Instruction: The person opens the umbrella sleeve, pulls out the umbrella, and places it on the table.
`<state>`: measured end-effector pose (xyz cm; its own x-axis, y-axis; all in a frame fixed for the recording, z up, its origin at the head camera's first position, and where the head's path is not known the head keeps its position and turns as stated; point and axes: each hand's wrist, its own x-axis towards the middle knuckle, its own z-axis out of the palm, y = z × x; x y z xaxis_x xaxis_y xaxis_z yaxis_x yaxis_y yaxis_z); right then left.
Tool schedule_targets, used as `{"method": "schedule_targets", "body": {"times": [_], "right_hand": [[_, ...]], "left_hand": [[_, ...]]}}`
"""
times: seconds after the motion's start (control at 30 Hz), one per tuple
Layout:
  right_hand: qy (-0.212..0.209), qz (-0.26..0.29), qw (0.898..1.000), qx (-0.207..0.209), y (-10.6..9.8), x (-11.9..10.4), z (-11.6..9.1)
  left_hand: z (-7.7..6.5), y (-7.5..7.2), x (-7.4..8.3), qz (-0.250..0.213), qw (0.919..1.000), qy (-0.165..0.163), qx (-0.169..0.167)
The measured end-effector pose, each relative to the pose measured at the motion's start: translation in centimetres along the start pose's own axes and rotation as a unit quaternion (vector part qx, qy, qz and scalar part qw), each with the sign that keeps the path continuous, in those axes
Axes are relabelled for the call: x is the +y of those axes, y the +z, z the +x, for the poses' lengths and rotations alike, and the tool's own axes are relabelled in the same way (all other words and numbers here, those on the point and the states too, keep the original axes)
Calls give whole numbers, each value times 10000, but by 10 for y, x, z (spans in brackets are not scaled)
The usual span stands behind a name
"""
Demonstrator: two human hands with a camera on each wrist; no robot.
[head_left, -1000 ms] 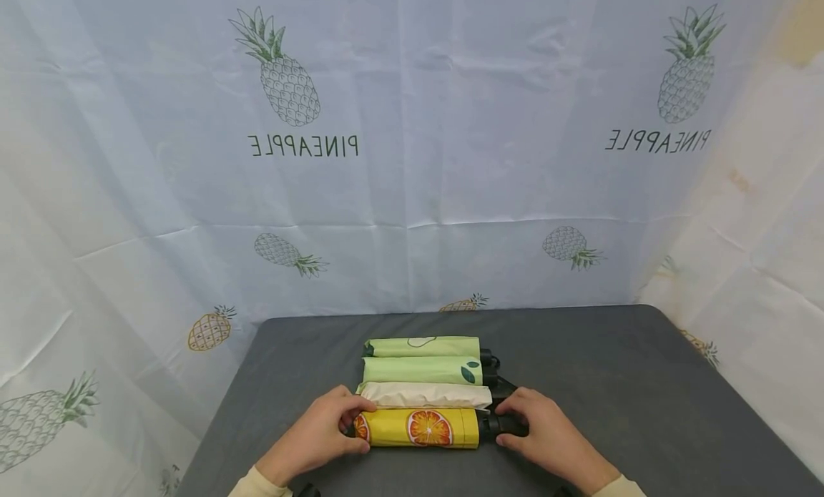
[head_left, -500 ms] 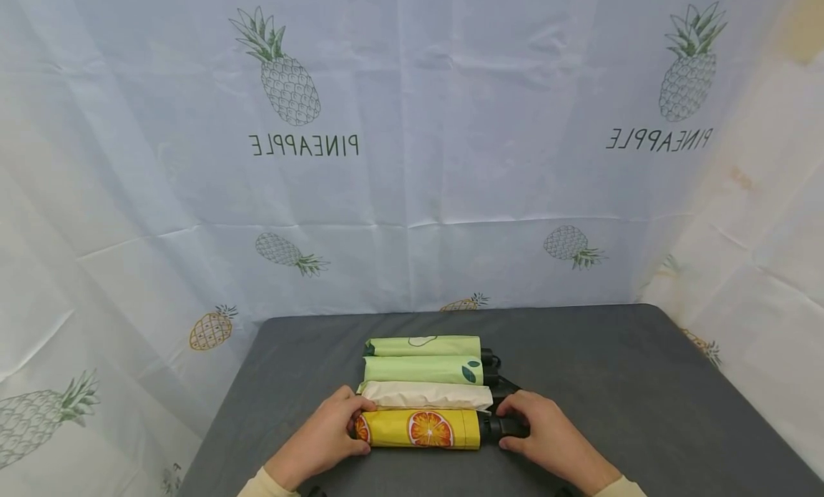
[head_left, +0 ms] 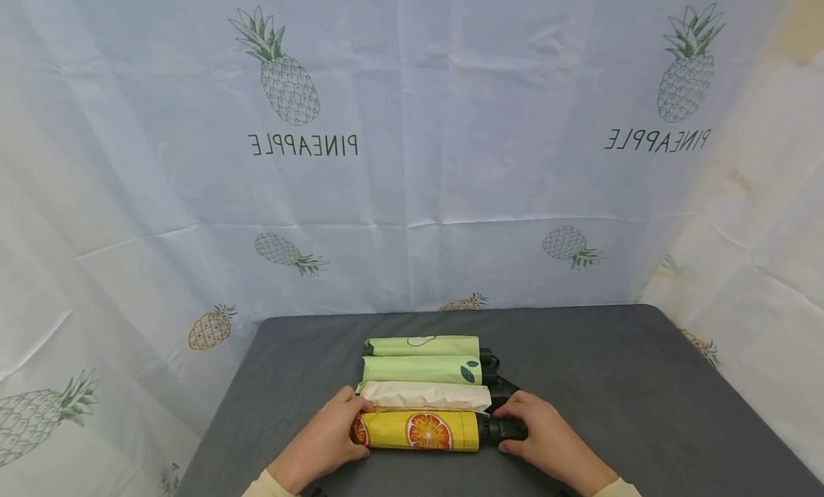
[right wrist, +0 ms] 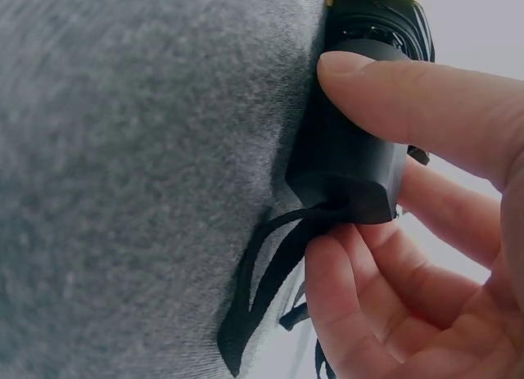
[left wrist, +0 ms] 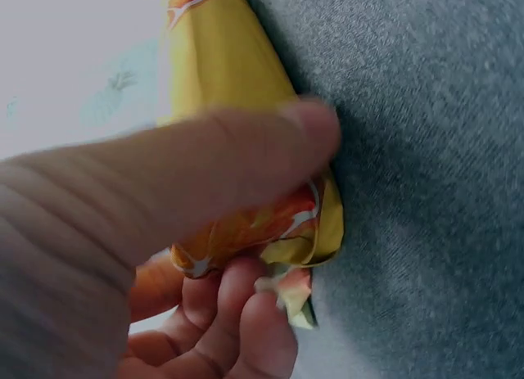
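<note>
A folded yellow umbrella (head_left: 429, 431) printed with orange slices lies crosswise at the near end of a row of folded umbrellas. At its left end my left hand (head_left: 327, 431) grips the cloth, thumb on the near side and fingers on the far side. The left wrist view shows that thumb lying across the yellow cloth. My right hand (head_left: 552, 438) holds the black handle (right wrist: 348, 142) between thumb and fingers; a black wrist strap (right wrist: 274, 264) hangs from the handle's end. Right behind lies a cream umbrella (head_left: 425, 395), its left end partly covered by my left fingers.
Beyond the cream one lie a light green umbrella with dark leaves (head_left: 412, 369) and another green umbrella (head_left: 444, 346), black handles to the right. All rest on a dark grey table (head_left: 644, 382). A pineapple-print curtain (head_left: 412, 182) hangs behind the table and at both sides.
The yellow umbrella has shifted very slightly toward me, with both hands keeping their hold. The other umbrellas stay in place.
</note>
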<state>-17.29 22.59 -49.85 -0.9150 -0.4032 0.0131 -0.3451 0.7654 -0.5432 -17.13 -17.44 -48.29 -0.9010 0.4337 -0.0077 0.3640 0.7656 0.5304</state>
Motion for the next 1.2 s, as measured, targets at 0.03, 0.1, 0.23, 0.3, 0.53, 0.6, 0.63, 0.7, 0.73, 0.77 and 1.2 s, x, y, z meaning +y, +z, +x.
{"method": "schedule_targets", "body": {"times": [0.03, 0.1, 0.23, 0.3, 0.53, 0.6, 0.63, 0.7, 0.73, 0.77, 1.2], "right_hand": [[-14, 4, 10000, -6, 0, 0, 0], [-35, 43, 10000, -44, -1, -1, 0], [-77, 251, 9993, -250, -5, -2, 0], [-89, 470, 9983, -337, -10, -2, -2], [-249, 1038, 9943, -38, -29, -5, -3], [-265, 1131, 9932, 99, -35, -6, 0], [-261, 1204, 9923, 153, -38, -6, 1], [-207, 1409, 9895, 225, -43, -6, 5], [-159, 1557, 9874, 236, -46, -6, 7], [-101, 1752, 9842, 225, -48, -7, 9], [768, 3827, 9201, 332, -55, -7, 30]], "left_hand": [[0, 0, 0, 11, 10000, 10, 1], [-2, -1, 0, 34, 10000, 64, 16], [-5, -4, -1, -98, 9998, 175, -21], [-6, -8, -2, -242, 9995, 187, -19], [-3, -33, 1, -664, 9974, 70, 284], [0, -40, 0, -932, 9950, 18, 347], [2, -42, 0, -1179, 9925, 4, 331], [6, -46, -2, -1782, 9837, -10, 234], [9, -47, -2, -2118, 9772, -4, 148], [11, -47, -3, -2464, 9692, 0, 49], [43, -44, -5, -4487, 8929, 278, -236]]}}
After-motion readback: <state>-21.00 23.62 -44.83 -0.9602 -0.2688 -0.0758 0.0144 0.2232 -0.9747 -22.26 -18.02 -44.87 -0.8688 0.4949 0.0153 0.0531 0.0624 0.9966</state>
